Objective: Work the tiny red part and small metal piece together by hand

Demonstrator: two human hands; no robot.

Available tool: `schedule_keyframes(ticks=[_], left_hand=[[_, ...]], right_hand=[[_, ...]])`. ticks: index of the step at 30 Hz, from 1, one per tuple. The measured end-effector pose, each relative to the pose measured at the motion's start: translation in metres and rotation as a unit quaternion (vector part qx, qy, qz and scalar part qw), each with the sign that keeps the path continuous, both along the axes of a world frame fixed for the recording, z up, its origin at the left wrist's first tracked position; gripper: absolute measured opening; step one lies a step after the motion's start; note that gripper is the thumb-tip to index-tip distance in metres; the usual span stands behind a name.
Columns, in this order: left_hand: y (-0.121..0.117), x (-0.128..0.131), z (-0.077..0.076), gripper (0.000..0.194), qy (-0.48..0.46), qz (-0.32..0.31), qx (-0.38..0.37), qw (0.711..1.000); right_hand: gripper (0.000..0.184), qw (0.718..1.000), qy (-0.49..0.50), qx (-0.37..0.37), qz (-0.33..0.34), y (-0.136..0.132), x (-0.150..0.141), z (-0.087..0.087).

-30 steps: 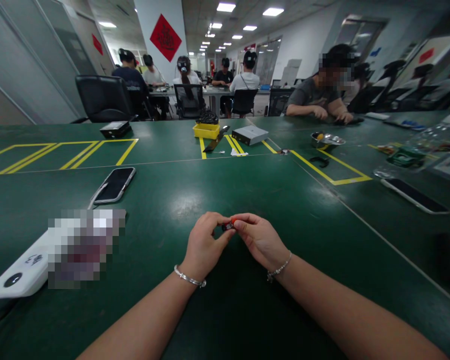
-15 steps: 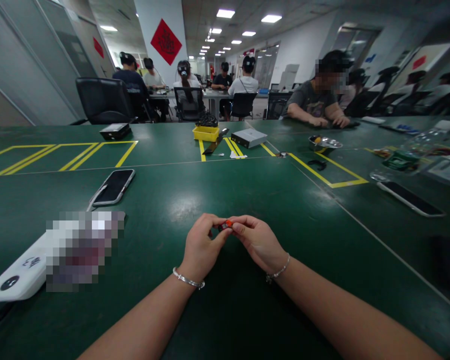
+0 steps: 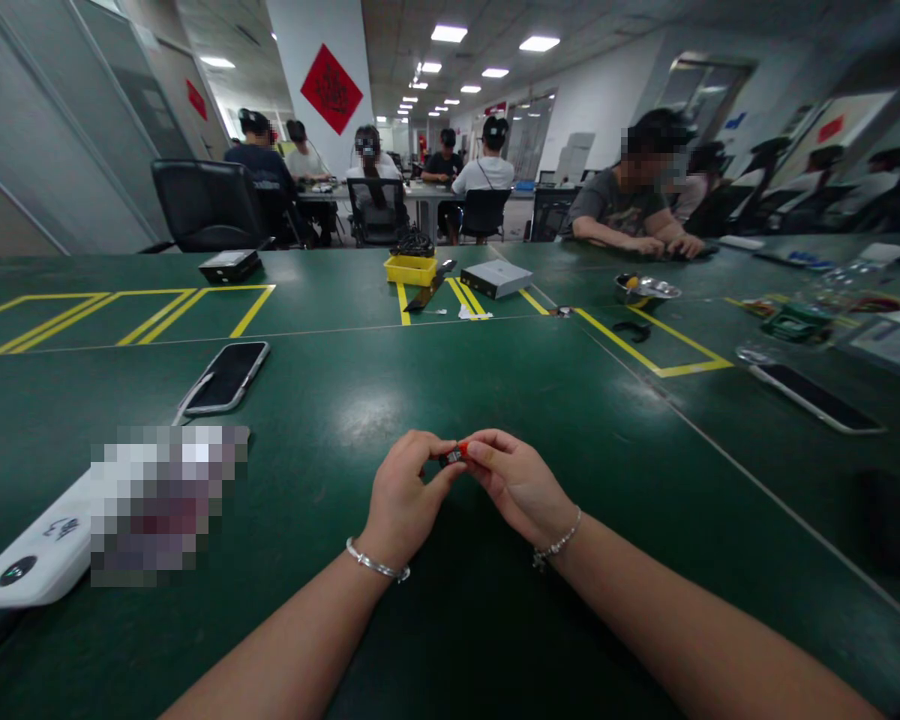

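Observation:
Over the green table, my left hand [image 3: 406, 495] and my right hand [image 3: 521, 490] meet at the fingertips. Between them is a small red-and-black piece [image 3: 454, 455] with pale markings on its middle. My left thumb and index finger pinch its dark end. The red end is pinched by my right thumb and index finger, which partly cover it. The piece is too small to tell its kind. Each wrist wears a silver bracelet.
To my left lie a phone [image 3: 229, 378] and a white device [image 3: 37, 545], partly blurred out. Farther off are a yellow tray [image 3: 411, 270], a grey box [image 3: 496, 278] and a metal bowl [image 3: 645, 290]. Another phone [image 3: 817, 397] lies right. A person [image 3: 630, 200] sits across the table.
My right fingers have shifted slightly on the red end, and more of the piece's pale-marked middle shows. Both hands stay in nearly the same place.

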State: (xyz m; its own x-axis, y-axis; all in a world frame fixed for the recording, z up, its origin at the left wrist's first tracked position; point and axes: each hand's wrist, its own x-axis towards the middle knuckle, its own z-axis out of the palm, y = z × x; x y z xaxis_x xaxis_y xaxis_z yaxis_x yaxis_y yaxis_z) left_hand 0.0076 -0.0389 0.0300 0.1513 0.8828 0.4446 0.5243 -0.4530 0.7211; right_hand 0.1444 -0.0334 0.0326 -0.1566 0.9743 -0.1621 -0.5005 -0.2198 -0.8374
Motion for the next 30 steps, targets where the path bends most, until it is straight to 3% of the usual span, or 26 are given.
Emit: schedule_keyframes(ticks=[11,30], left_hand=[[-0.001,0.0,0.0,0.014,-0.01,0.006,0.012,1.0],[-0.002,-0.002,0.0,0.013,-0.009,0.051,0.028,0.998]], right_hand=[[0.012,0.999,-0.01,-0.001,-0.035,-0.003,-0.004,0.001],[0.014,0.999,0.034,-0.032,-0.012,-0.017,-0.015,0.002]])
